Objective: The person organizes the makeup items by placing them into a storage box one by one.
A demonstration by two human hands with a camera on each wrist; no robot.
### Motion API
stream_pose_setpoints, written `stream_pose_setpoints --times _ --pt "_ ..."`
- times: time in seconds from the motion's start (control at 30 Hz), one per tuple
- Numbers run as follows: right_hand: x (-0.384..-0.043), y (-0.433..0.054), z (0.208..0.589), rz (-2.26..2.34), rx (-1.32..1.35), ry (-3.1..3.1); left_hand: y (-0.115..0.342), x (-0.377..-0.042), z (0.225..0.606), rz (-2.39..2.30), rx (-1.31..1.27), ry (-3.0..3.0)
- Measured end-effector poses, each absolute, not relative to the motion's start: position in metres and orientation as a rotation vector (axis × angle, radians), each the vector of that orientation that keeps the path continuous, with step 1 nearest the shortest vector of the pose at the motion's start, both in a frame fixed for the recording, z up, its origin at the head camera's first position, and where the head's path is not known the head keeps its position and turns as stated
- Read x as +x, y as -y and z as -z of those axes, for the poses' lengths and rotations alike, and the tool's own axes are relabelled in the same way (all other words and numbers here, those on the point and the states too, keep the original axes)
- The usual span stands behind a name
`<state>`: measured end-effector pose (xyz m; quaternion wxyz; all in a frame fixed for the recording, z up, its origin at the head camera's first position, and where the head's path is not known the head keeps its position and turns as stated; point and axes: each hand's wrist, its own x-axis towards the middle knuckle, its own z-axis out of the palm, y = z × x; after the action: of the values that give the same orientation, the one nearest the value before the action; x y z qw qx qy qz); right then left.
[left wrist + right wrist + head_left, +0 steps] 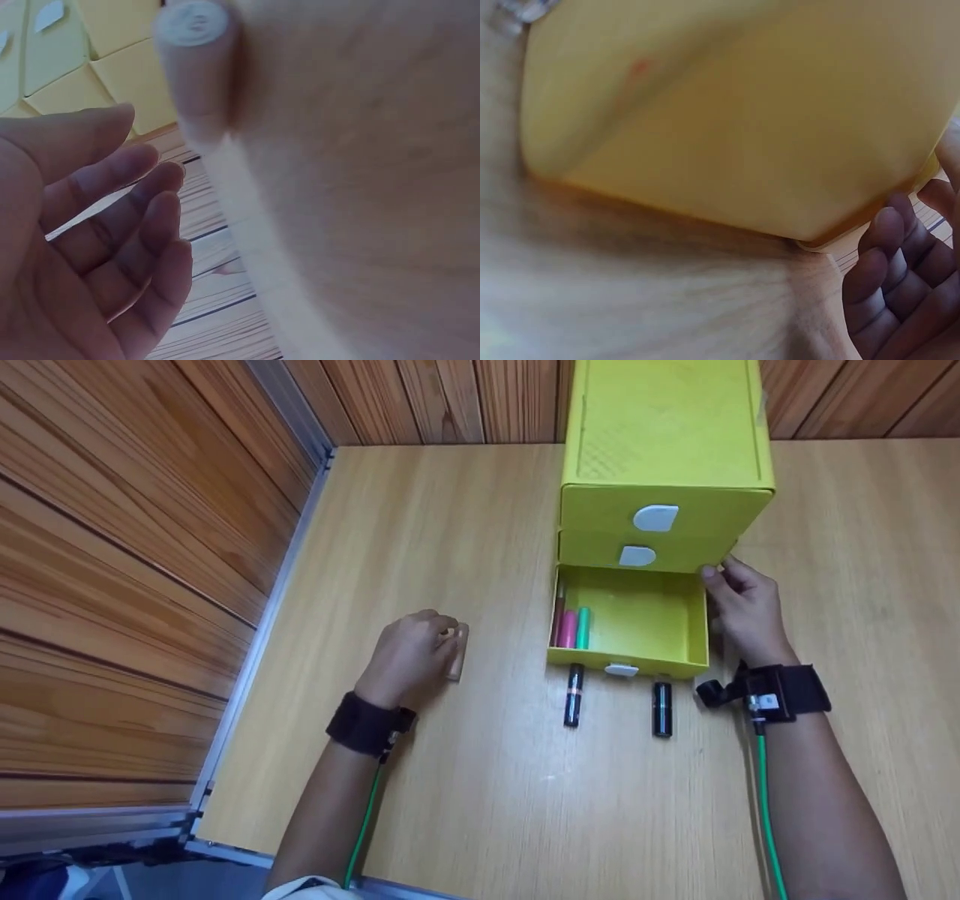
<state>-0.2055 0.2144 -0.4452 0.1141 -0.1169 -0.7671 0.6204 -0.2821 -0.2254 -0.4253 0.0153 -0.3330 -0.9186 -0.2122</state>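
Note:
My left hand (411,652) is beside a beige tube (458,654) on the table. In the left wrist view its loosely bent fingers (161,217) are apart from the tube (199,67), which has a pale round end. My right hand (750,604) grips the right front corner of a yellow drawer cabinet (667,435), thumb in front and index finger at the side. The lowest drawer (645,615) is pulled out. Inside, along its left side, are a brown tube (559,619), a pink tube (568,628) and a green tube (583,628).
Two black lipstick-like tubes, a banded one (573,697) and a plain one (662,709), lie in front of the drawer. Both upper drawers, with white tabs (655,518), are closed. Wooden plank walls (150,547) border the table (480,810) at the left and back.

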Motion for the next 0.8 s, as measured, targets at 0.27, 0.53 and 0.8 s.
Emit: stream_pose_setpoints --times 0.27,0.53,0.8 --pt "-0.196 -0.215 0.454 -1.777 -0.374 2.26 0.223 -0.284 0.435 0.602 -1.048 2.961" --pt "-0.189 -0.199 0.44 -1.76 -0.35 2.241 0.213 -0.291 0.433 0.751 -1.2 3.071" --pt "-0.2 -0.17 0.435 -1.754 -0.315 2.274 0.214 -0.3 0.424 0.615 -1.315 2.945"
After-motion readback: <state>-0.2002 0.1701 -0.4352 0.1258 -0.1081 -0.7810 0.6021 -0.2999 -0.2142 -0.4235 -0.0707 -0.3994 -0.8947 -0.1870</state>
